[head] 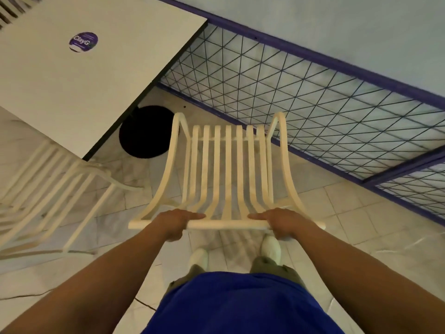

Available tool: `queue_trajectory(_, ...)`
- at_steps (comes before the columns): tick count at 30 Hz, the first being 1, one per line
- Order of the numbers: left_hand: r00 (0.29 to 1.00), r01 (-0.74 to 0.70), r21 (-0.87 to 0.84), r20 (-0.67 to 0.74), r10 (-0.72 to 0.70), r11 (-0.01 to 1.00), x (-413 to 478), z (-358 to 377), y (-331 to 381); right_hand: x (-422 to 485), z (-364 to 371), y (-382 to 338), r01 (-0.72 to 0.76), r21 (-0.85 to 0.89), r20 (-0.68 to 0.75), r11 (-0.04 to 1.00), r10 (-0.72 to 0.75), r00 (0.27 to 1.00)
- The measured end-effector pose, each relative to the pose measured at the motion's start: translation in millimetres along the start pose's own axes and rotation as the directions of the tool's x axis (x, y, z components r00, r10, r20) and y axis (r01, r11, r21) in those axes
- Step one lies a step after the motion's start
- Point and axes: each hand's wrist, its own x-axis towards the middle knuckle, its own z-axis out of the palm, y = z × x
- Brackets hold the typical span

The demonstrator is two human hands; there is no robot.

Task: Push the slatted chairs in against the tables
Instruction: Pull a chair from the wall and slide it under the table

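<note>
A cream slatted chair point(227, 169) stands in front of me, its seat pointing away towards a purple mesh railing. My left hand point(174, 222) grips the left part of the chair's top rail, and my right hand point(285, 222) grips the right part of it. A white table point(72, 75) with a round purple sticker point(83, 41) lies at the upper left, and the chair stands off its right corner, apart from it. A second cream slatted chair point(48, 189) sits at the left, its seat partly under the table's near edge.
The table's round black base point(147, 131) rests on the tiled floor just left of the held chair. The purple-framed wire mesh railing point(313, 100) runs diagonally behind the chair. My feet in white shoes point(271, 247) stand right behind the chair back.
</note>
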Motion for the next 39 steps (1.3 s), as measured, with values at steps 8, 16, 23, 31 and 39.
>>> queue_trajectory(8, 0.998, 0.021, -0.096, -0.055, -0.026, 0.995, -1, 15, 43, -3, -28, 38, 0.031, -0.114, 0.032, 0.993, -0.028, 0.999)
queue_trajectory(16, 0.995, 0.049, -0.197, -0.081, -0.066, 0.979, 2, 22, 86, 2, -58, 74, 0.066, -0.234, 0.076, 0.970, -0.050, 0.996)
queue_trajectory(23, 0.989, 0.107, -0.291, -0.067, -0.132, 0.951, 7, 28, 126, 10, -86, 105, 0.159, -0.337, 0.133, 0.928, -0.120, 0.984)
queue_trajectory(31, 0.979, 0.150, -0.310, -0.089, -0.186, 0.939, 10, 30, 148, 14, -98, 119, 0.196, -0.382, 0.121, 0.903, -0.162, 0.979)
queue_trajectory(39, 0.981, 0.123, -0.291, -0.106, -0.160, 0.949, 10, 32, 148, 13, -93, 114, 0.123, -0.429, 0.082, 0.895, -0.097, 0.992)
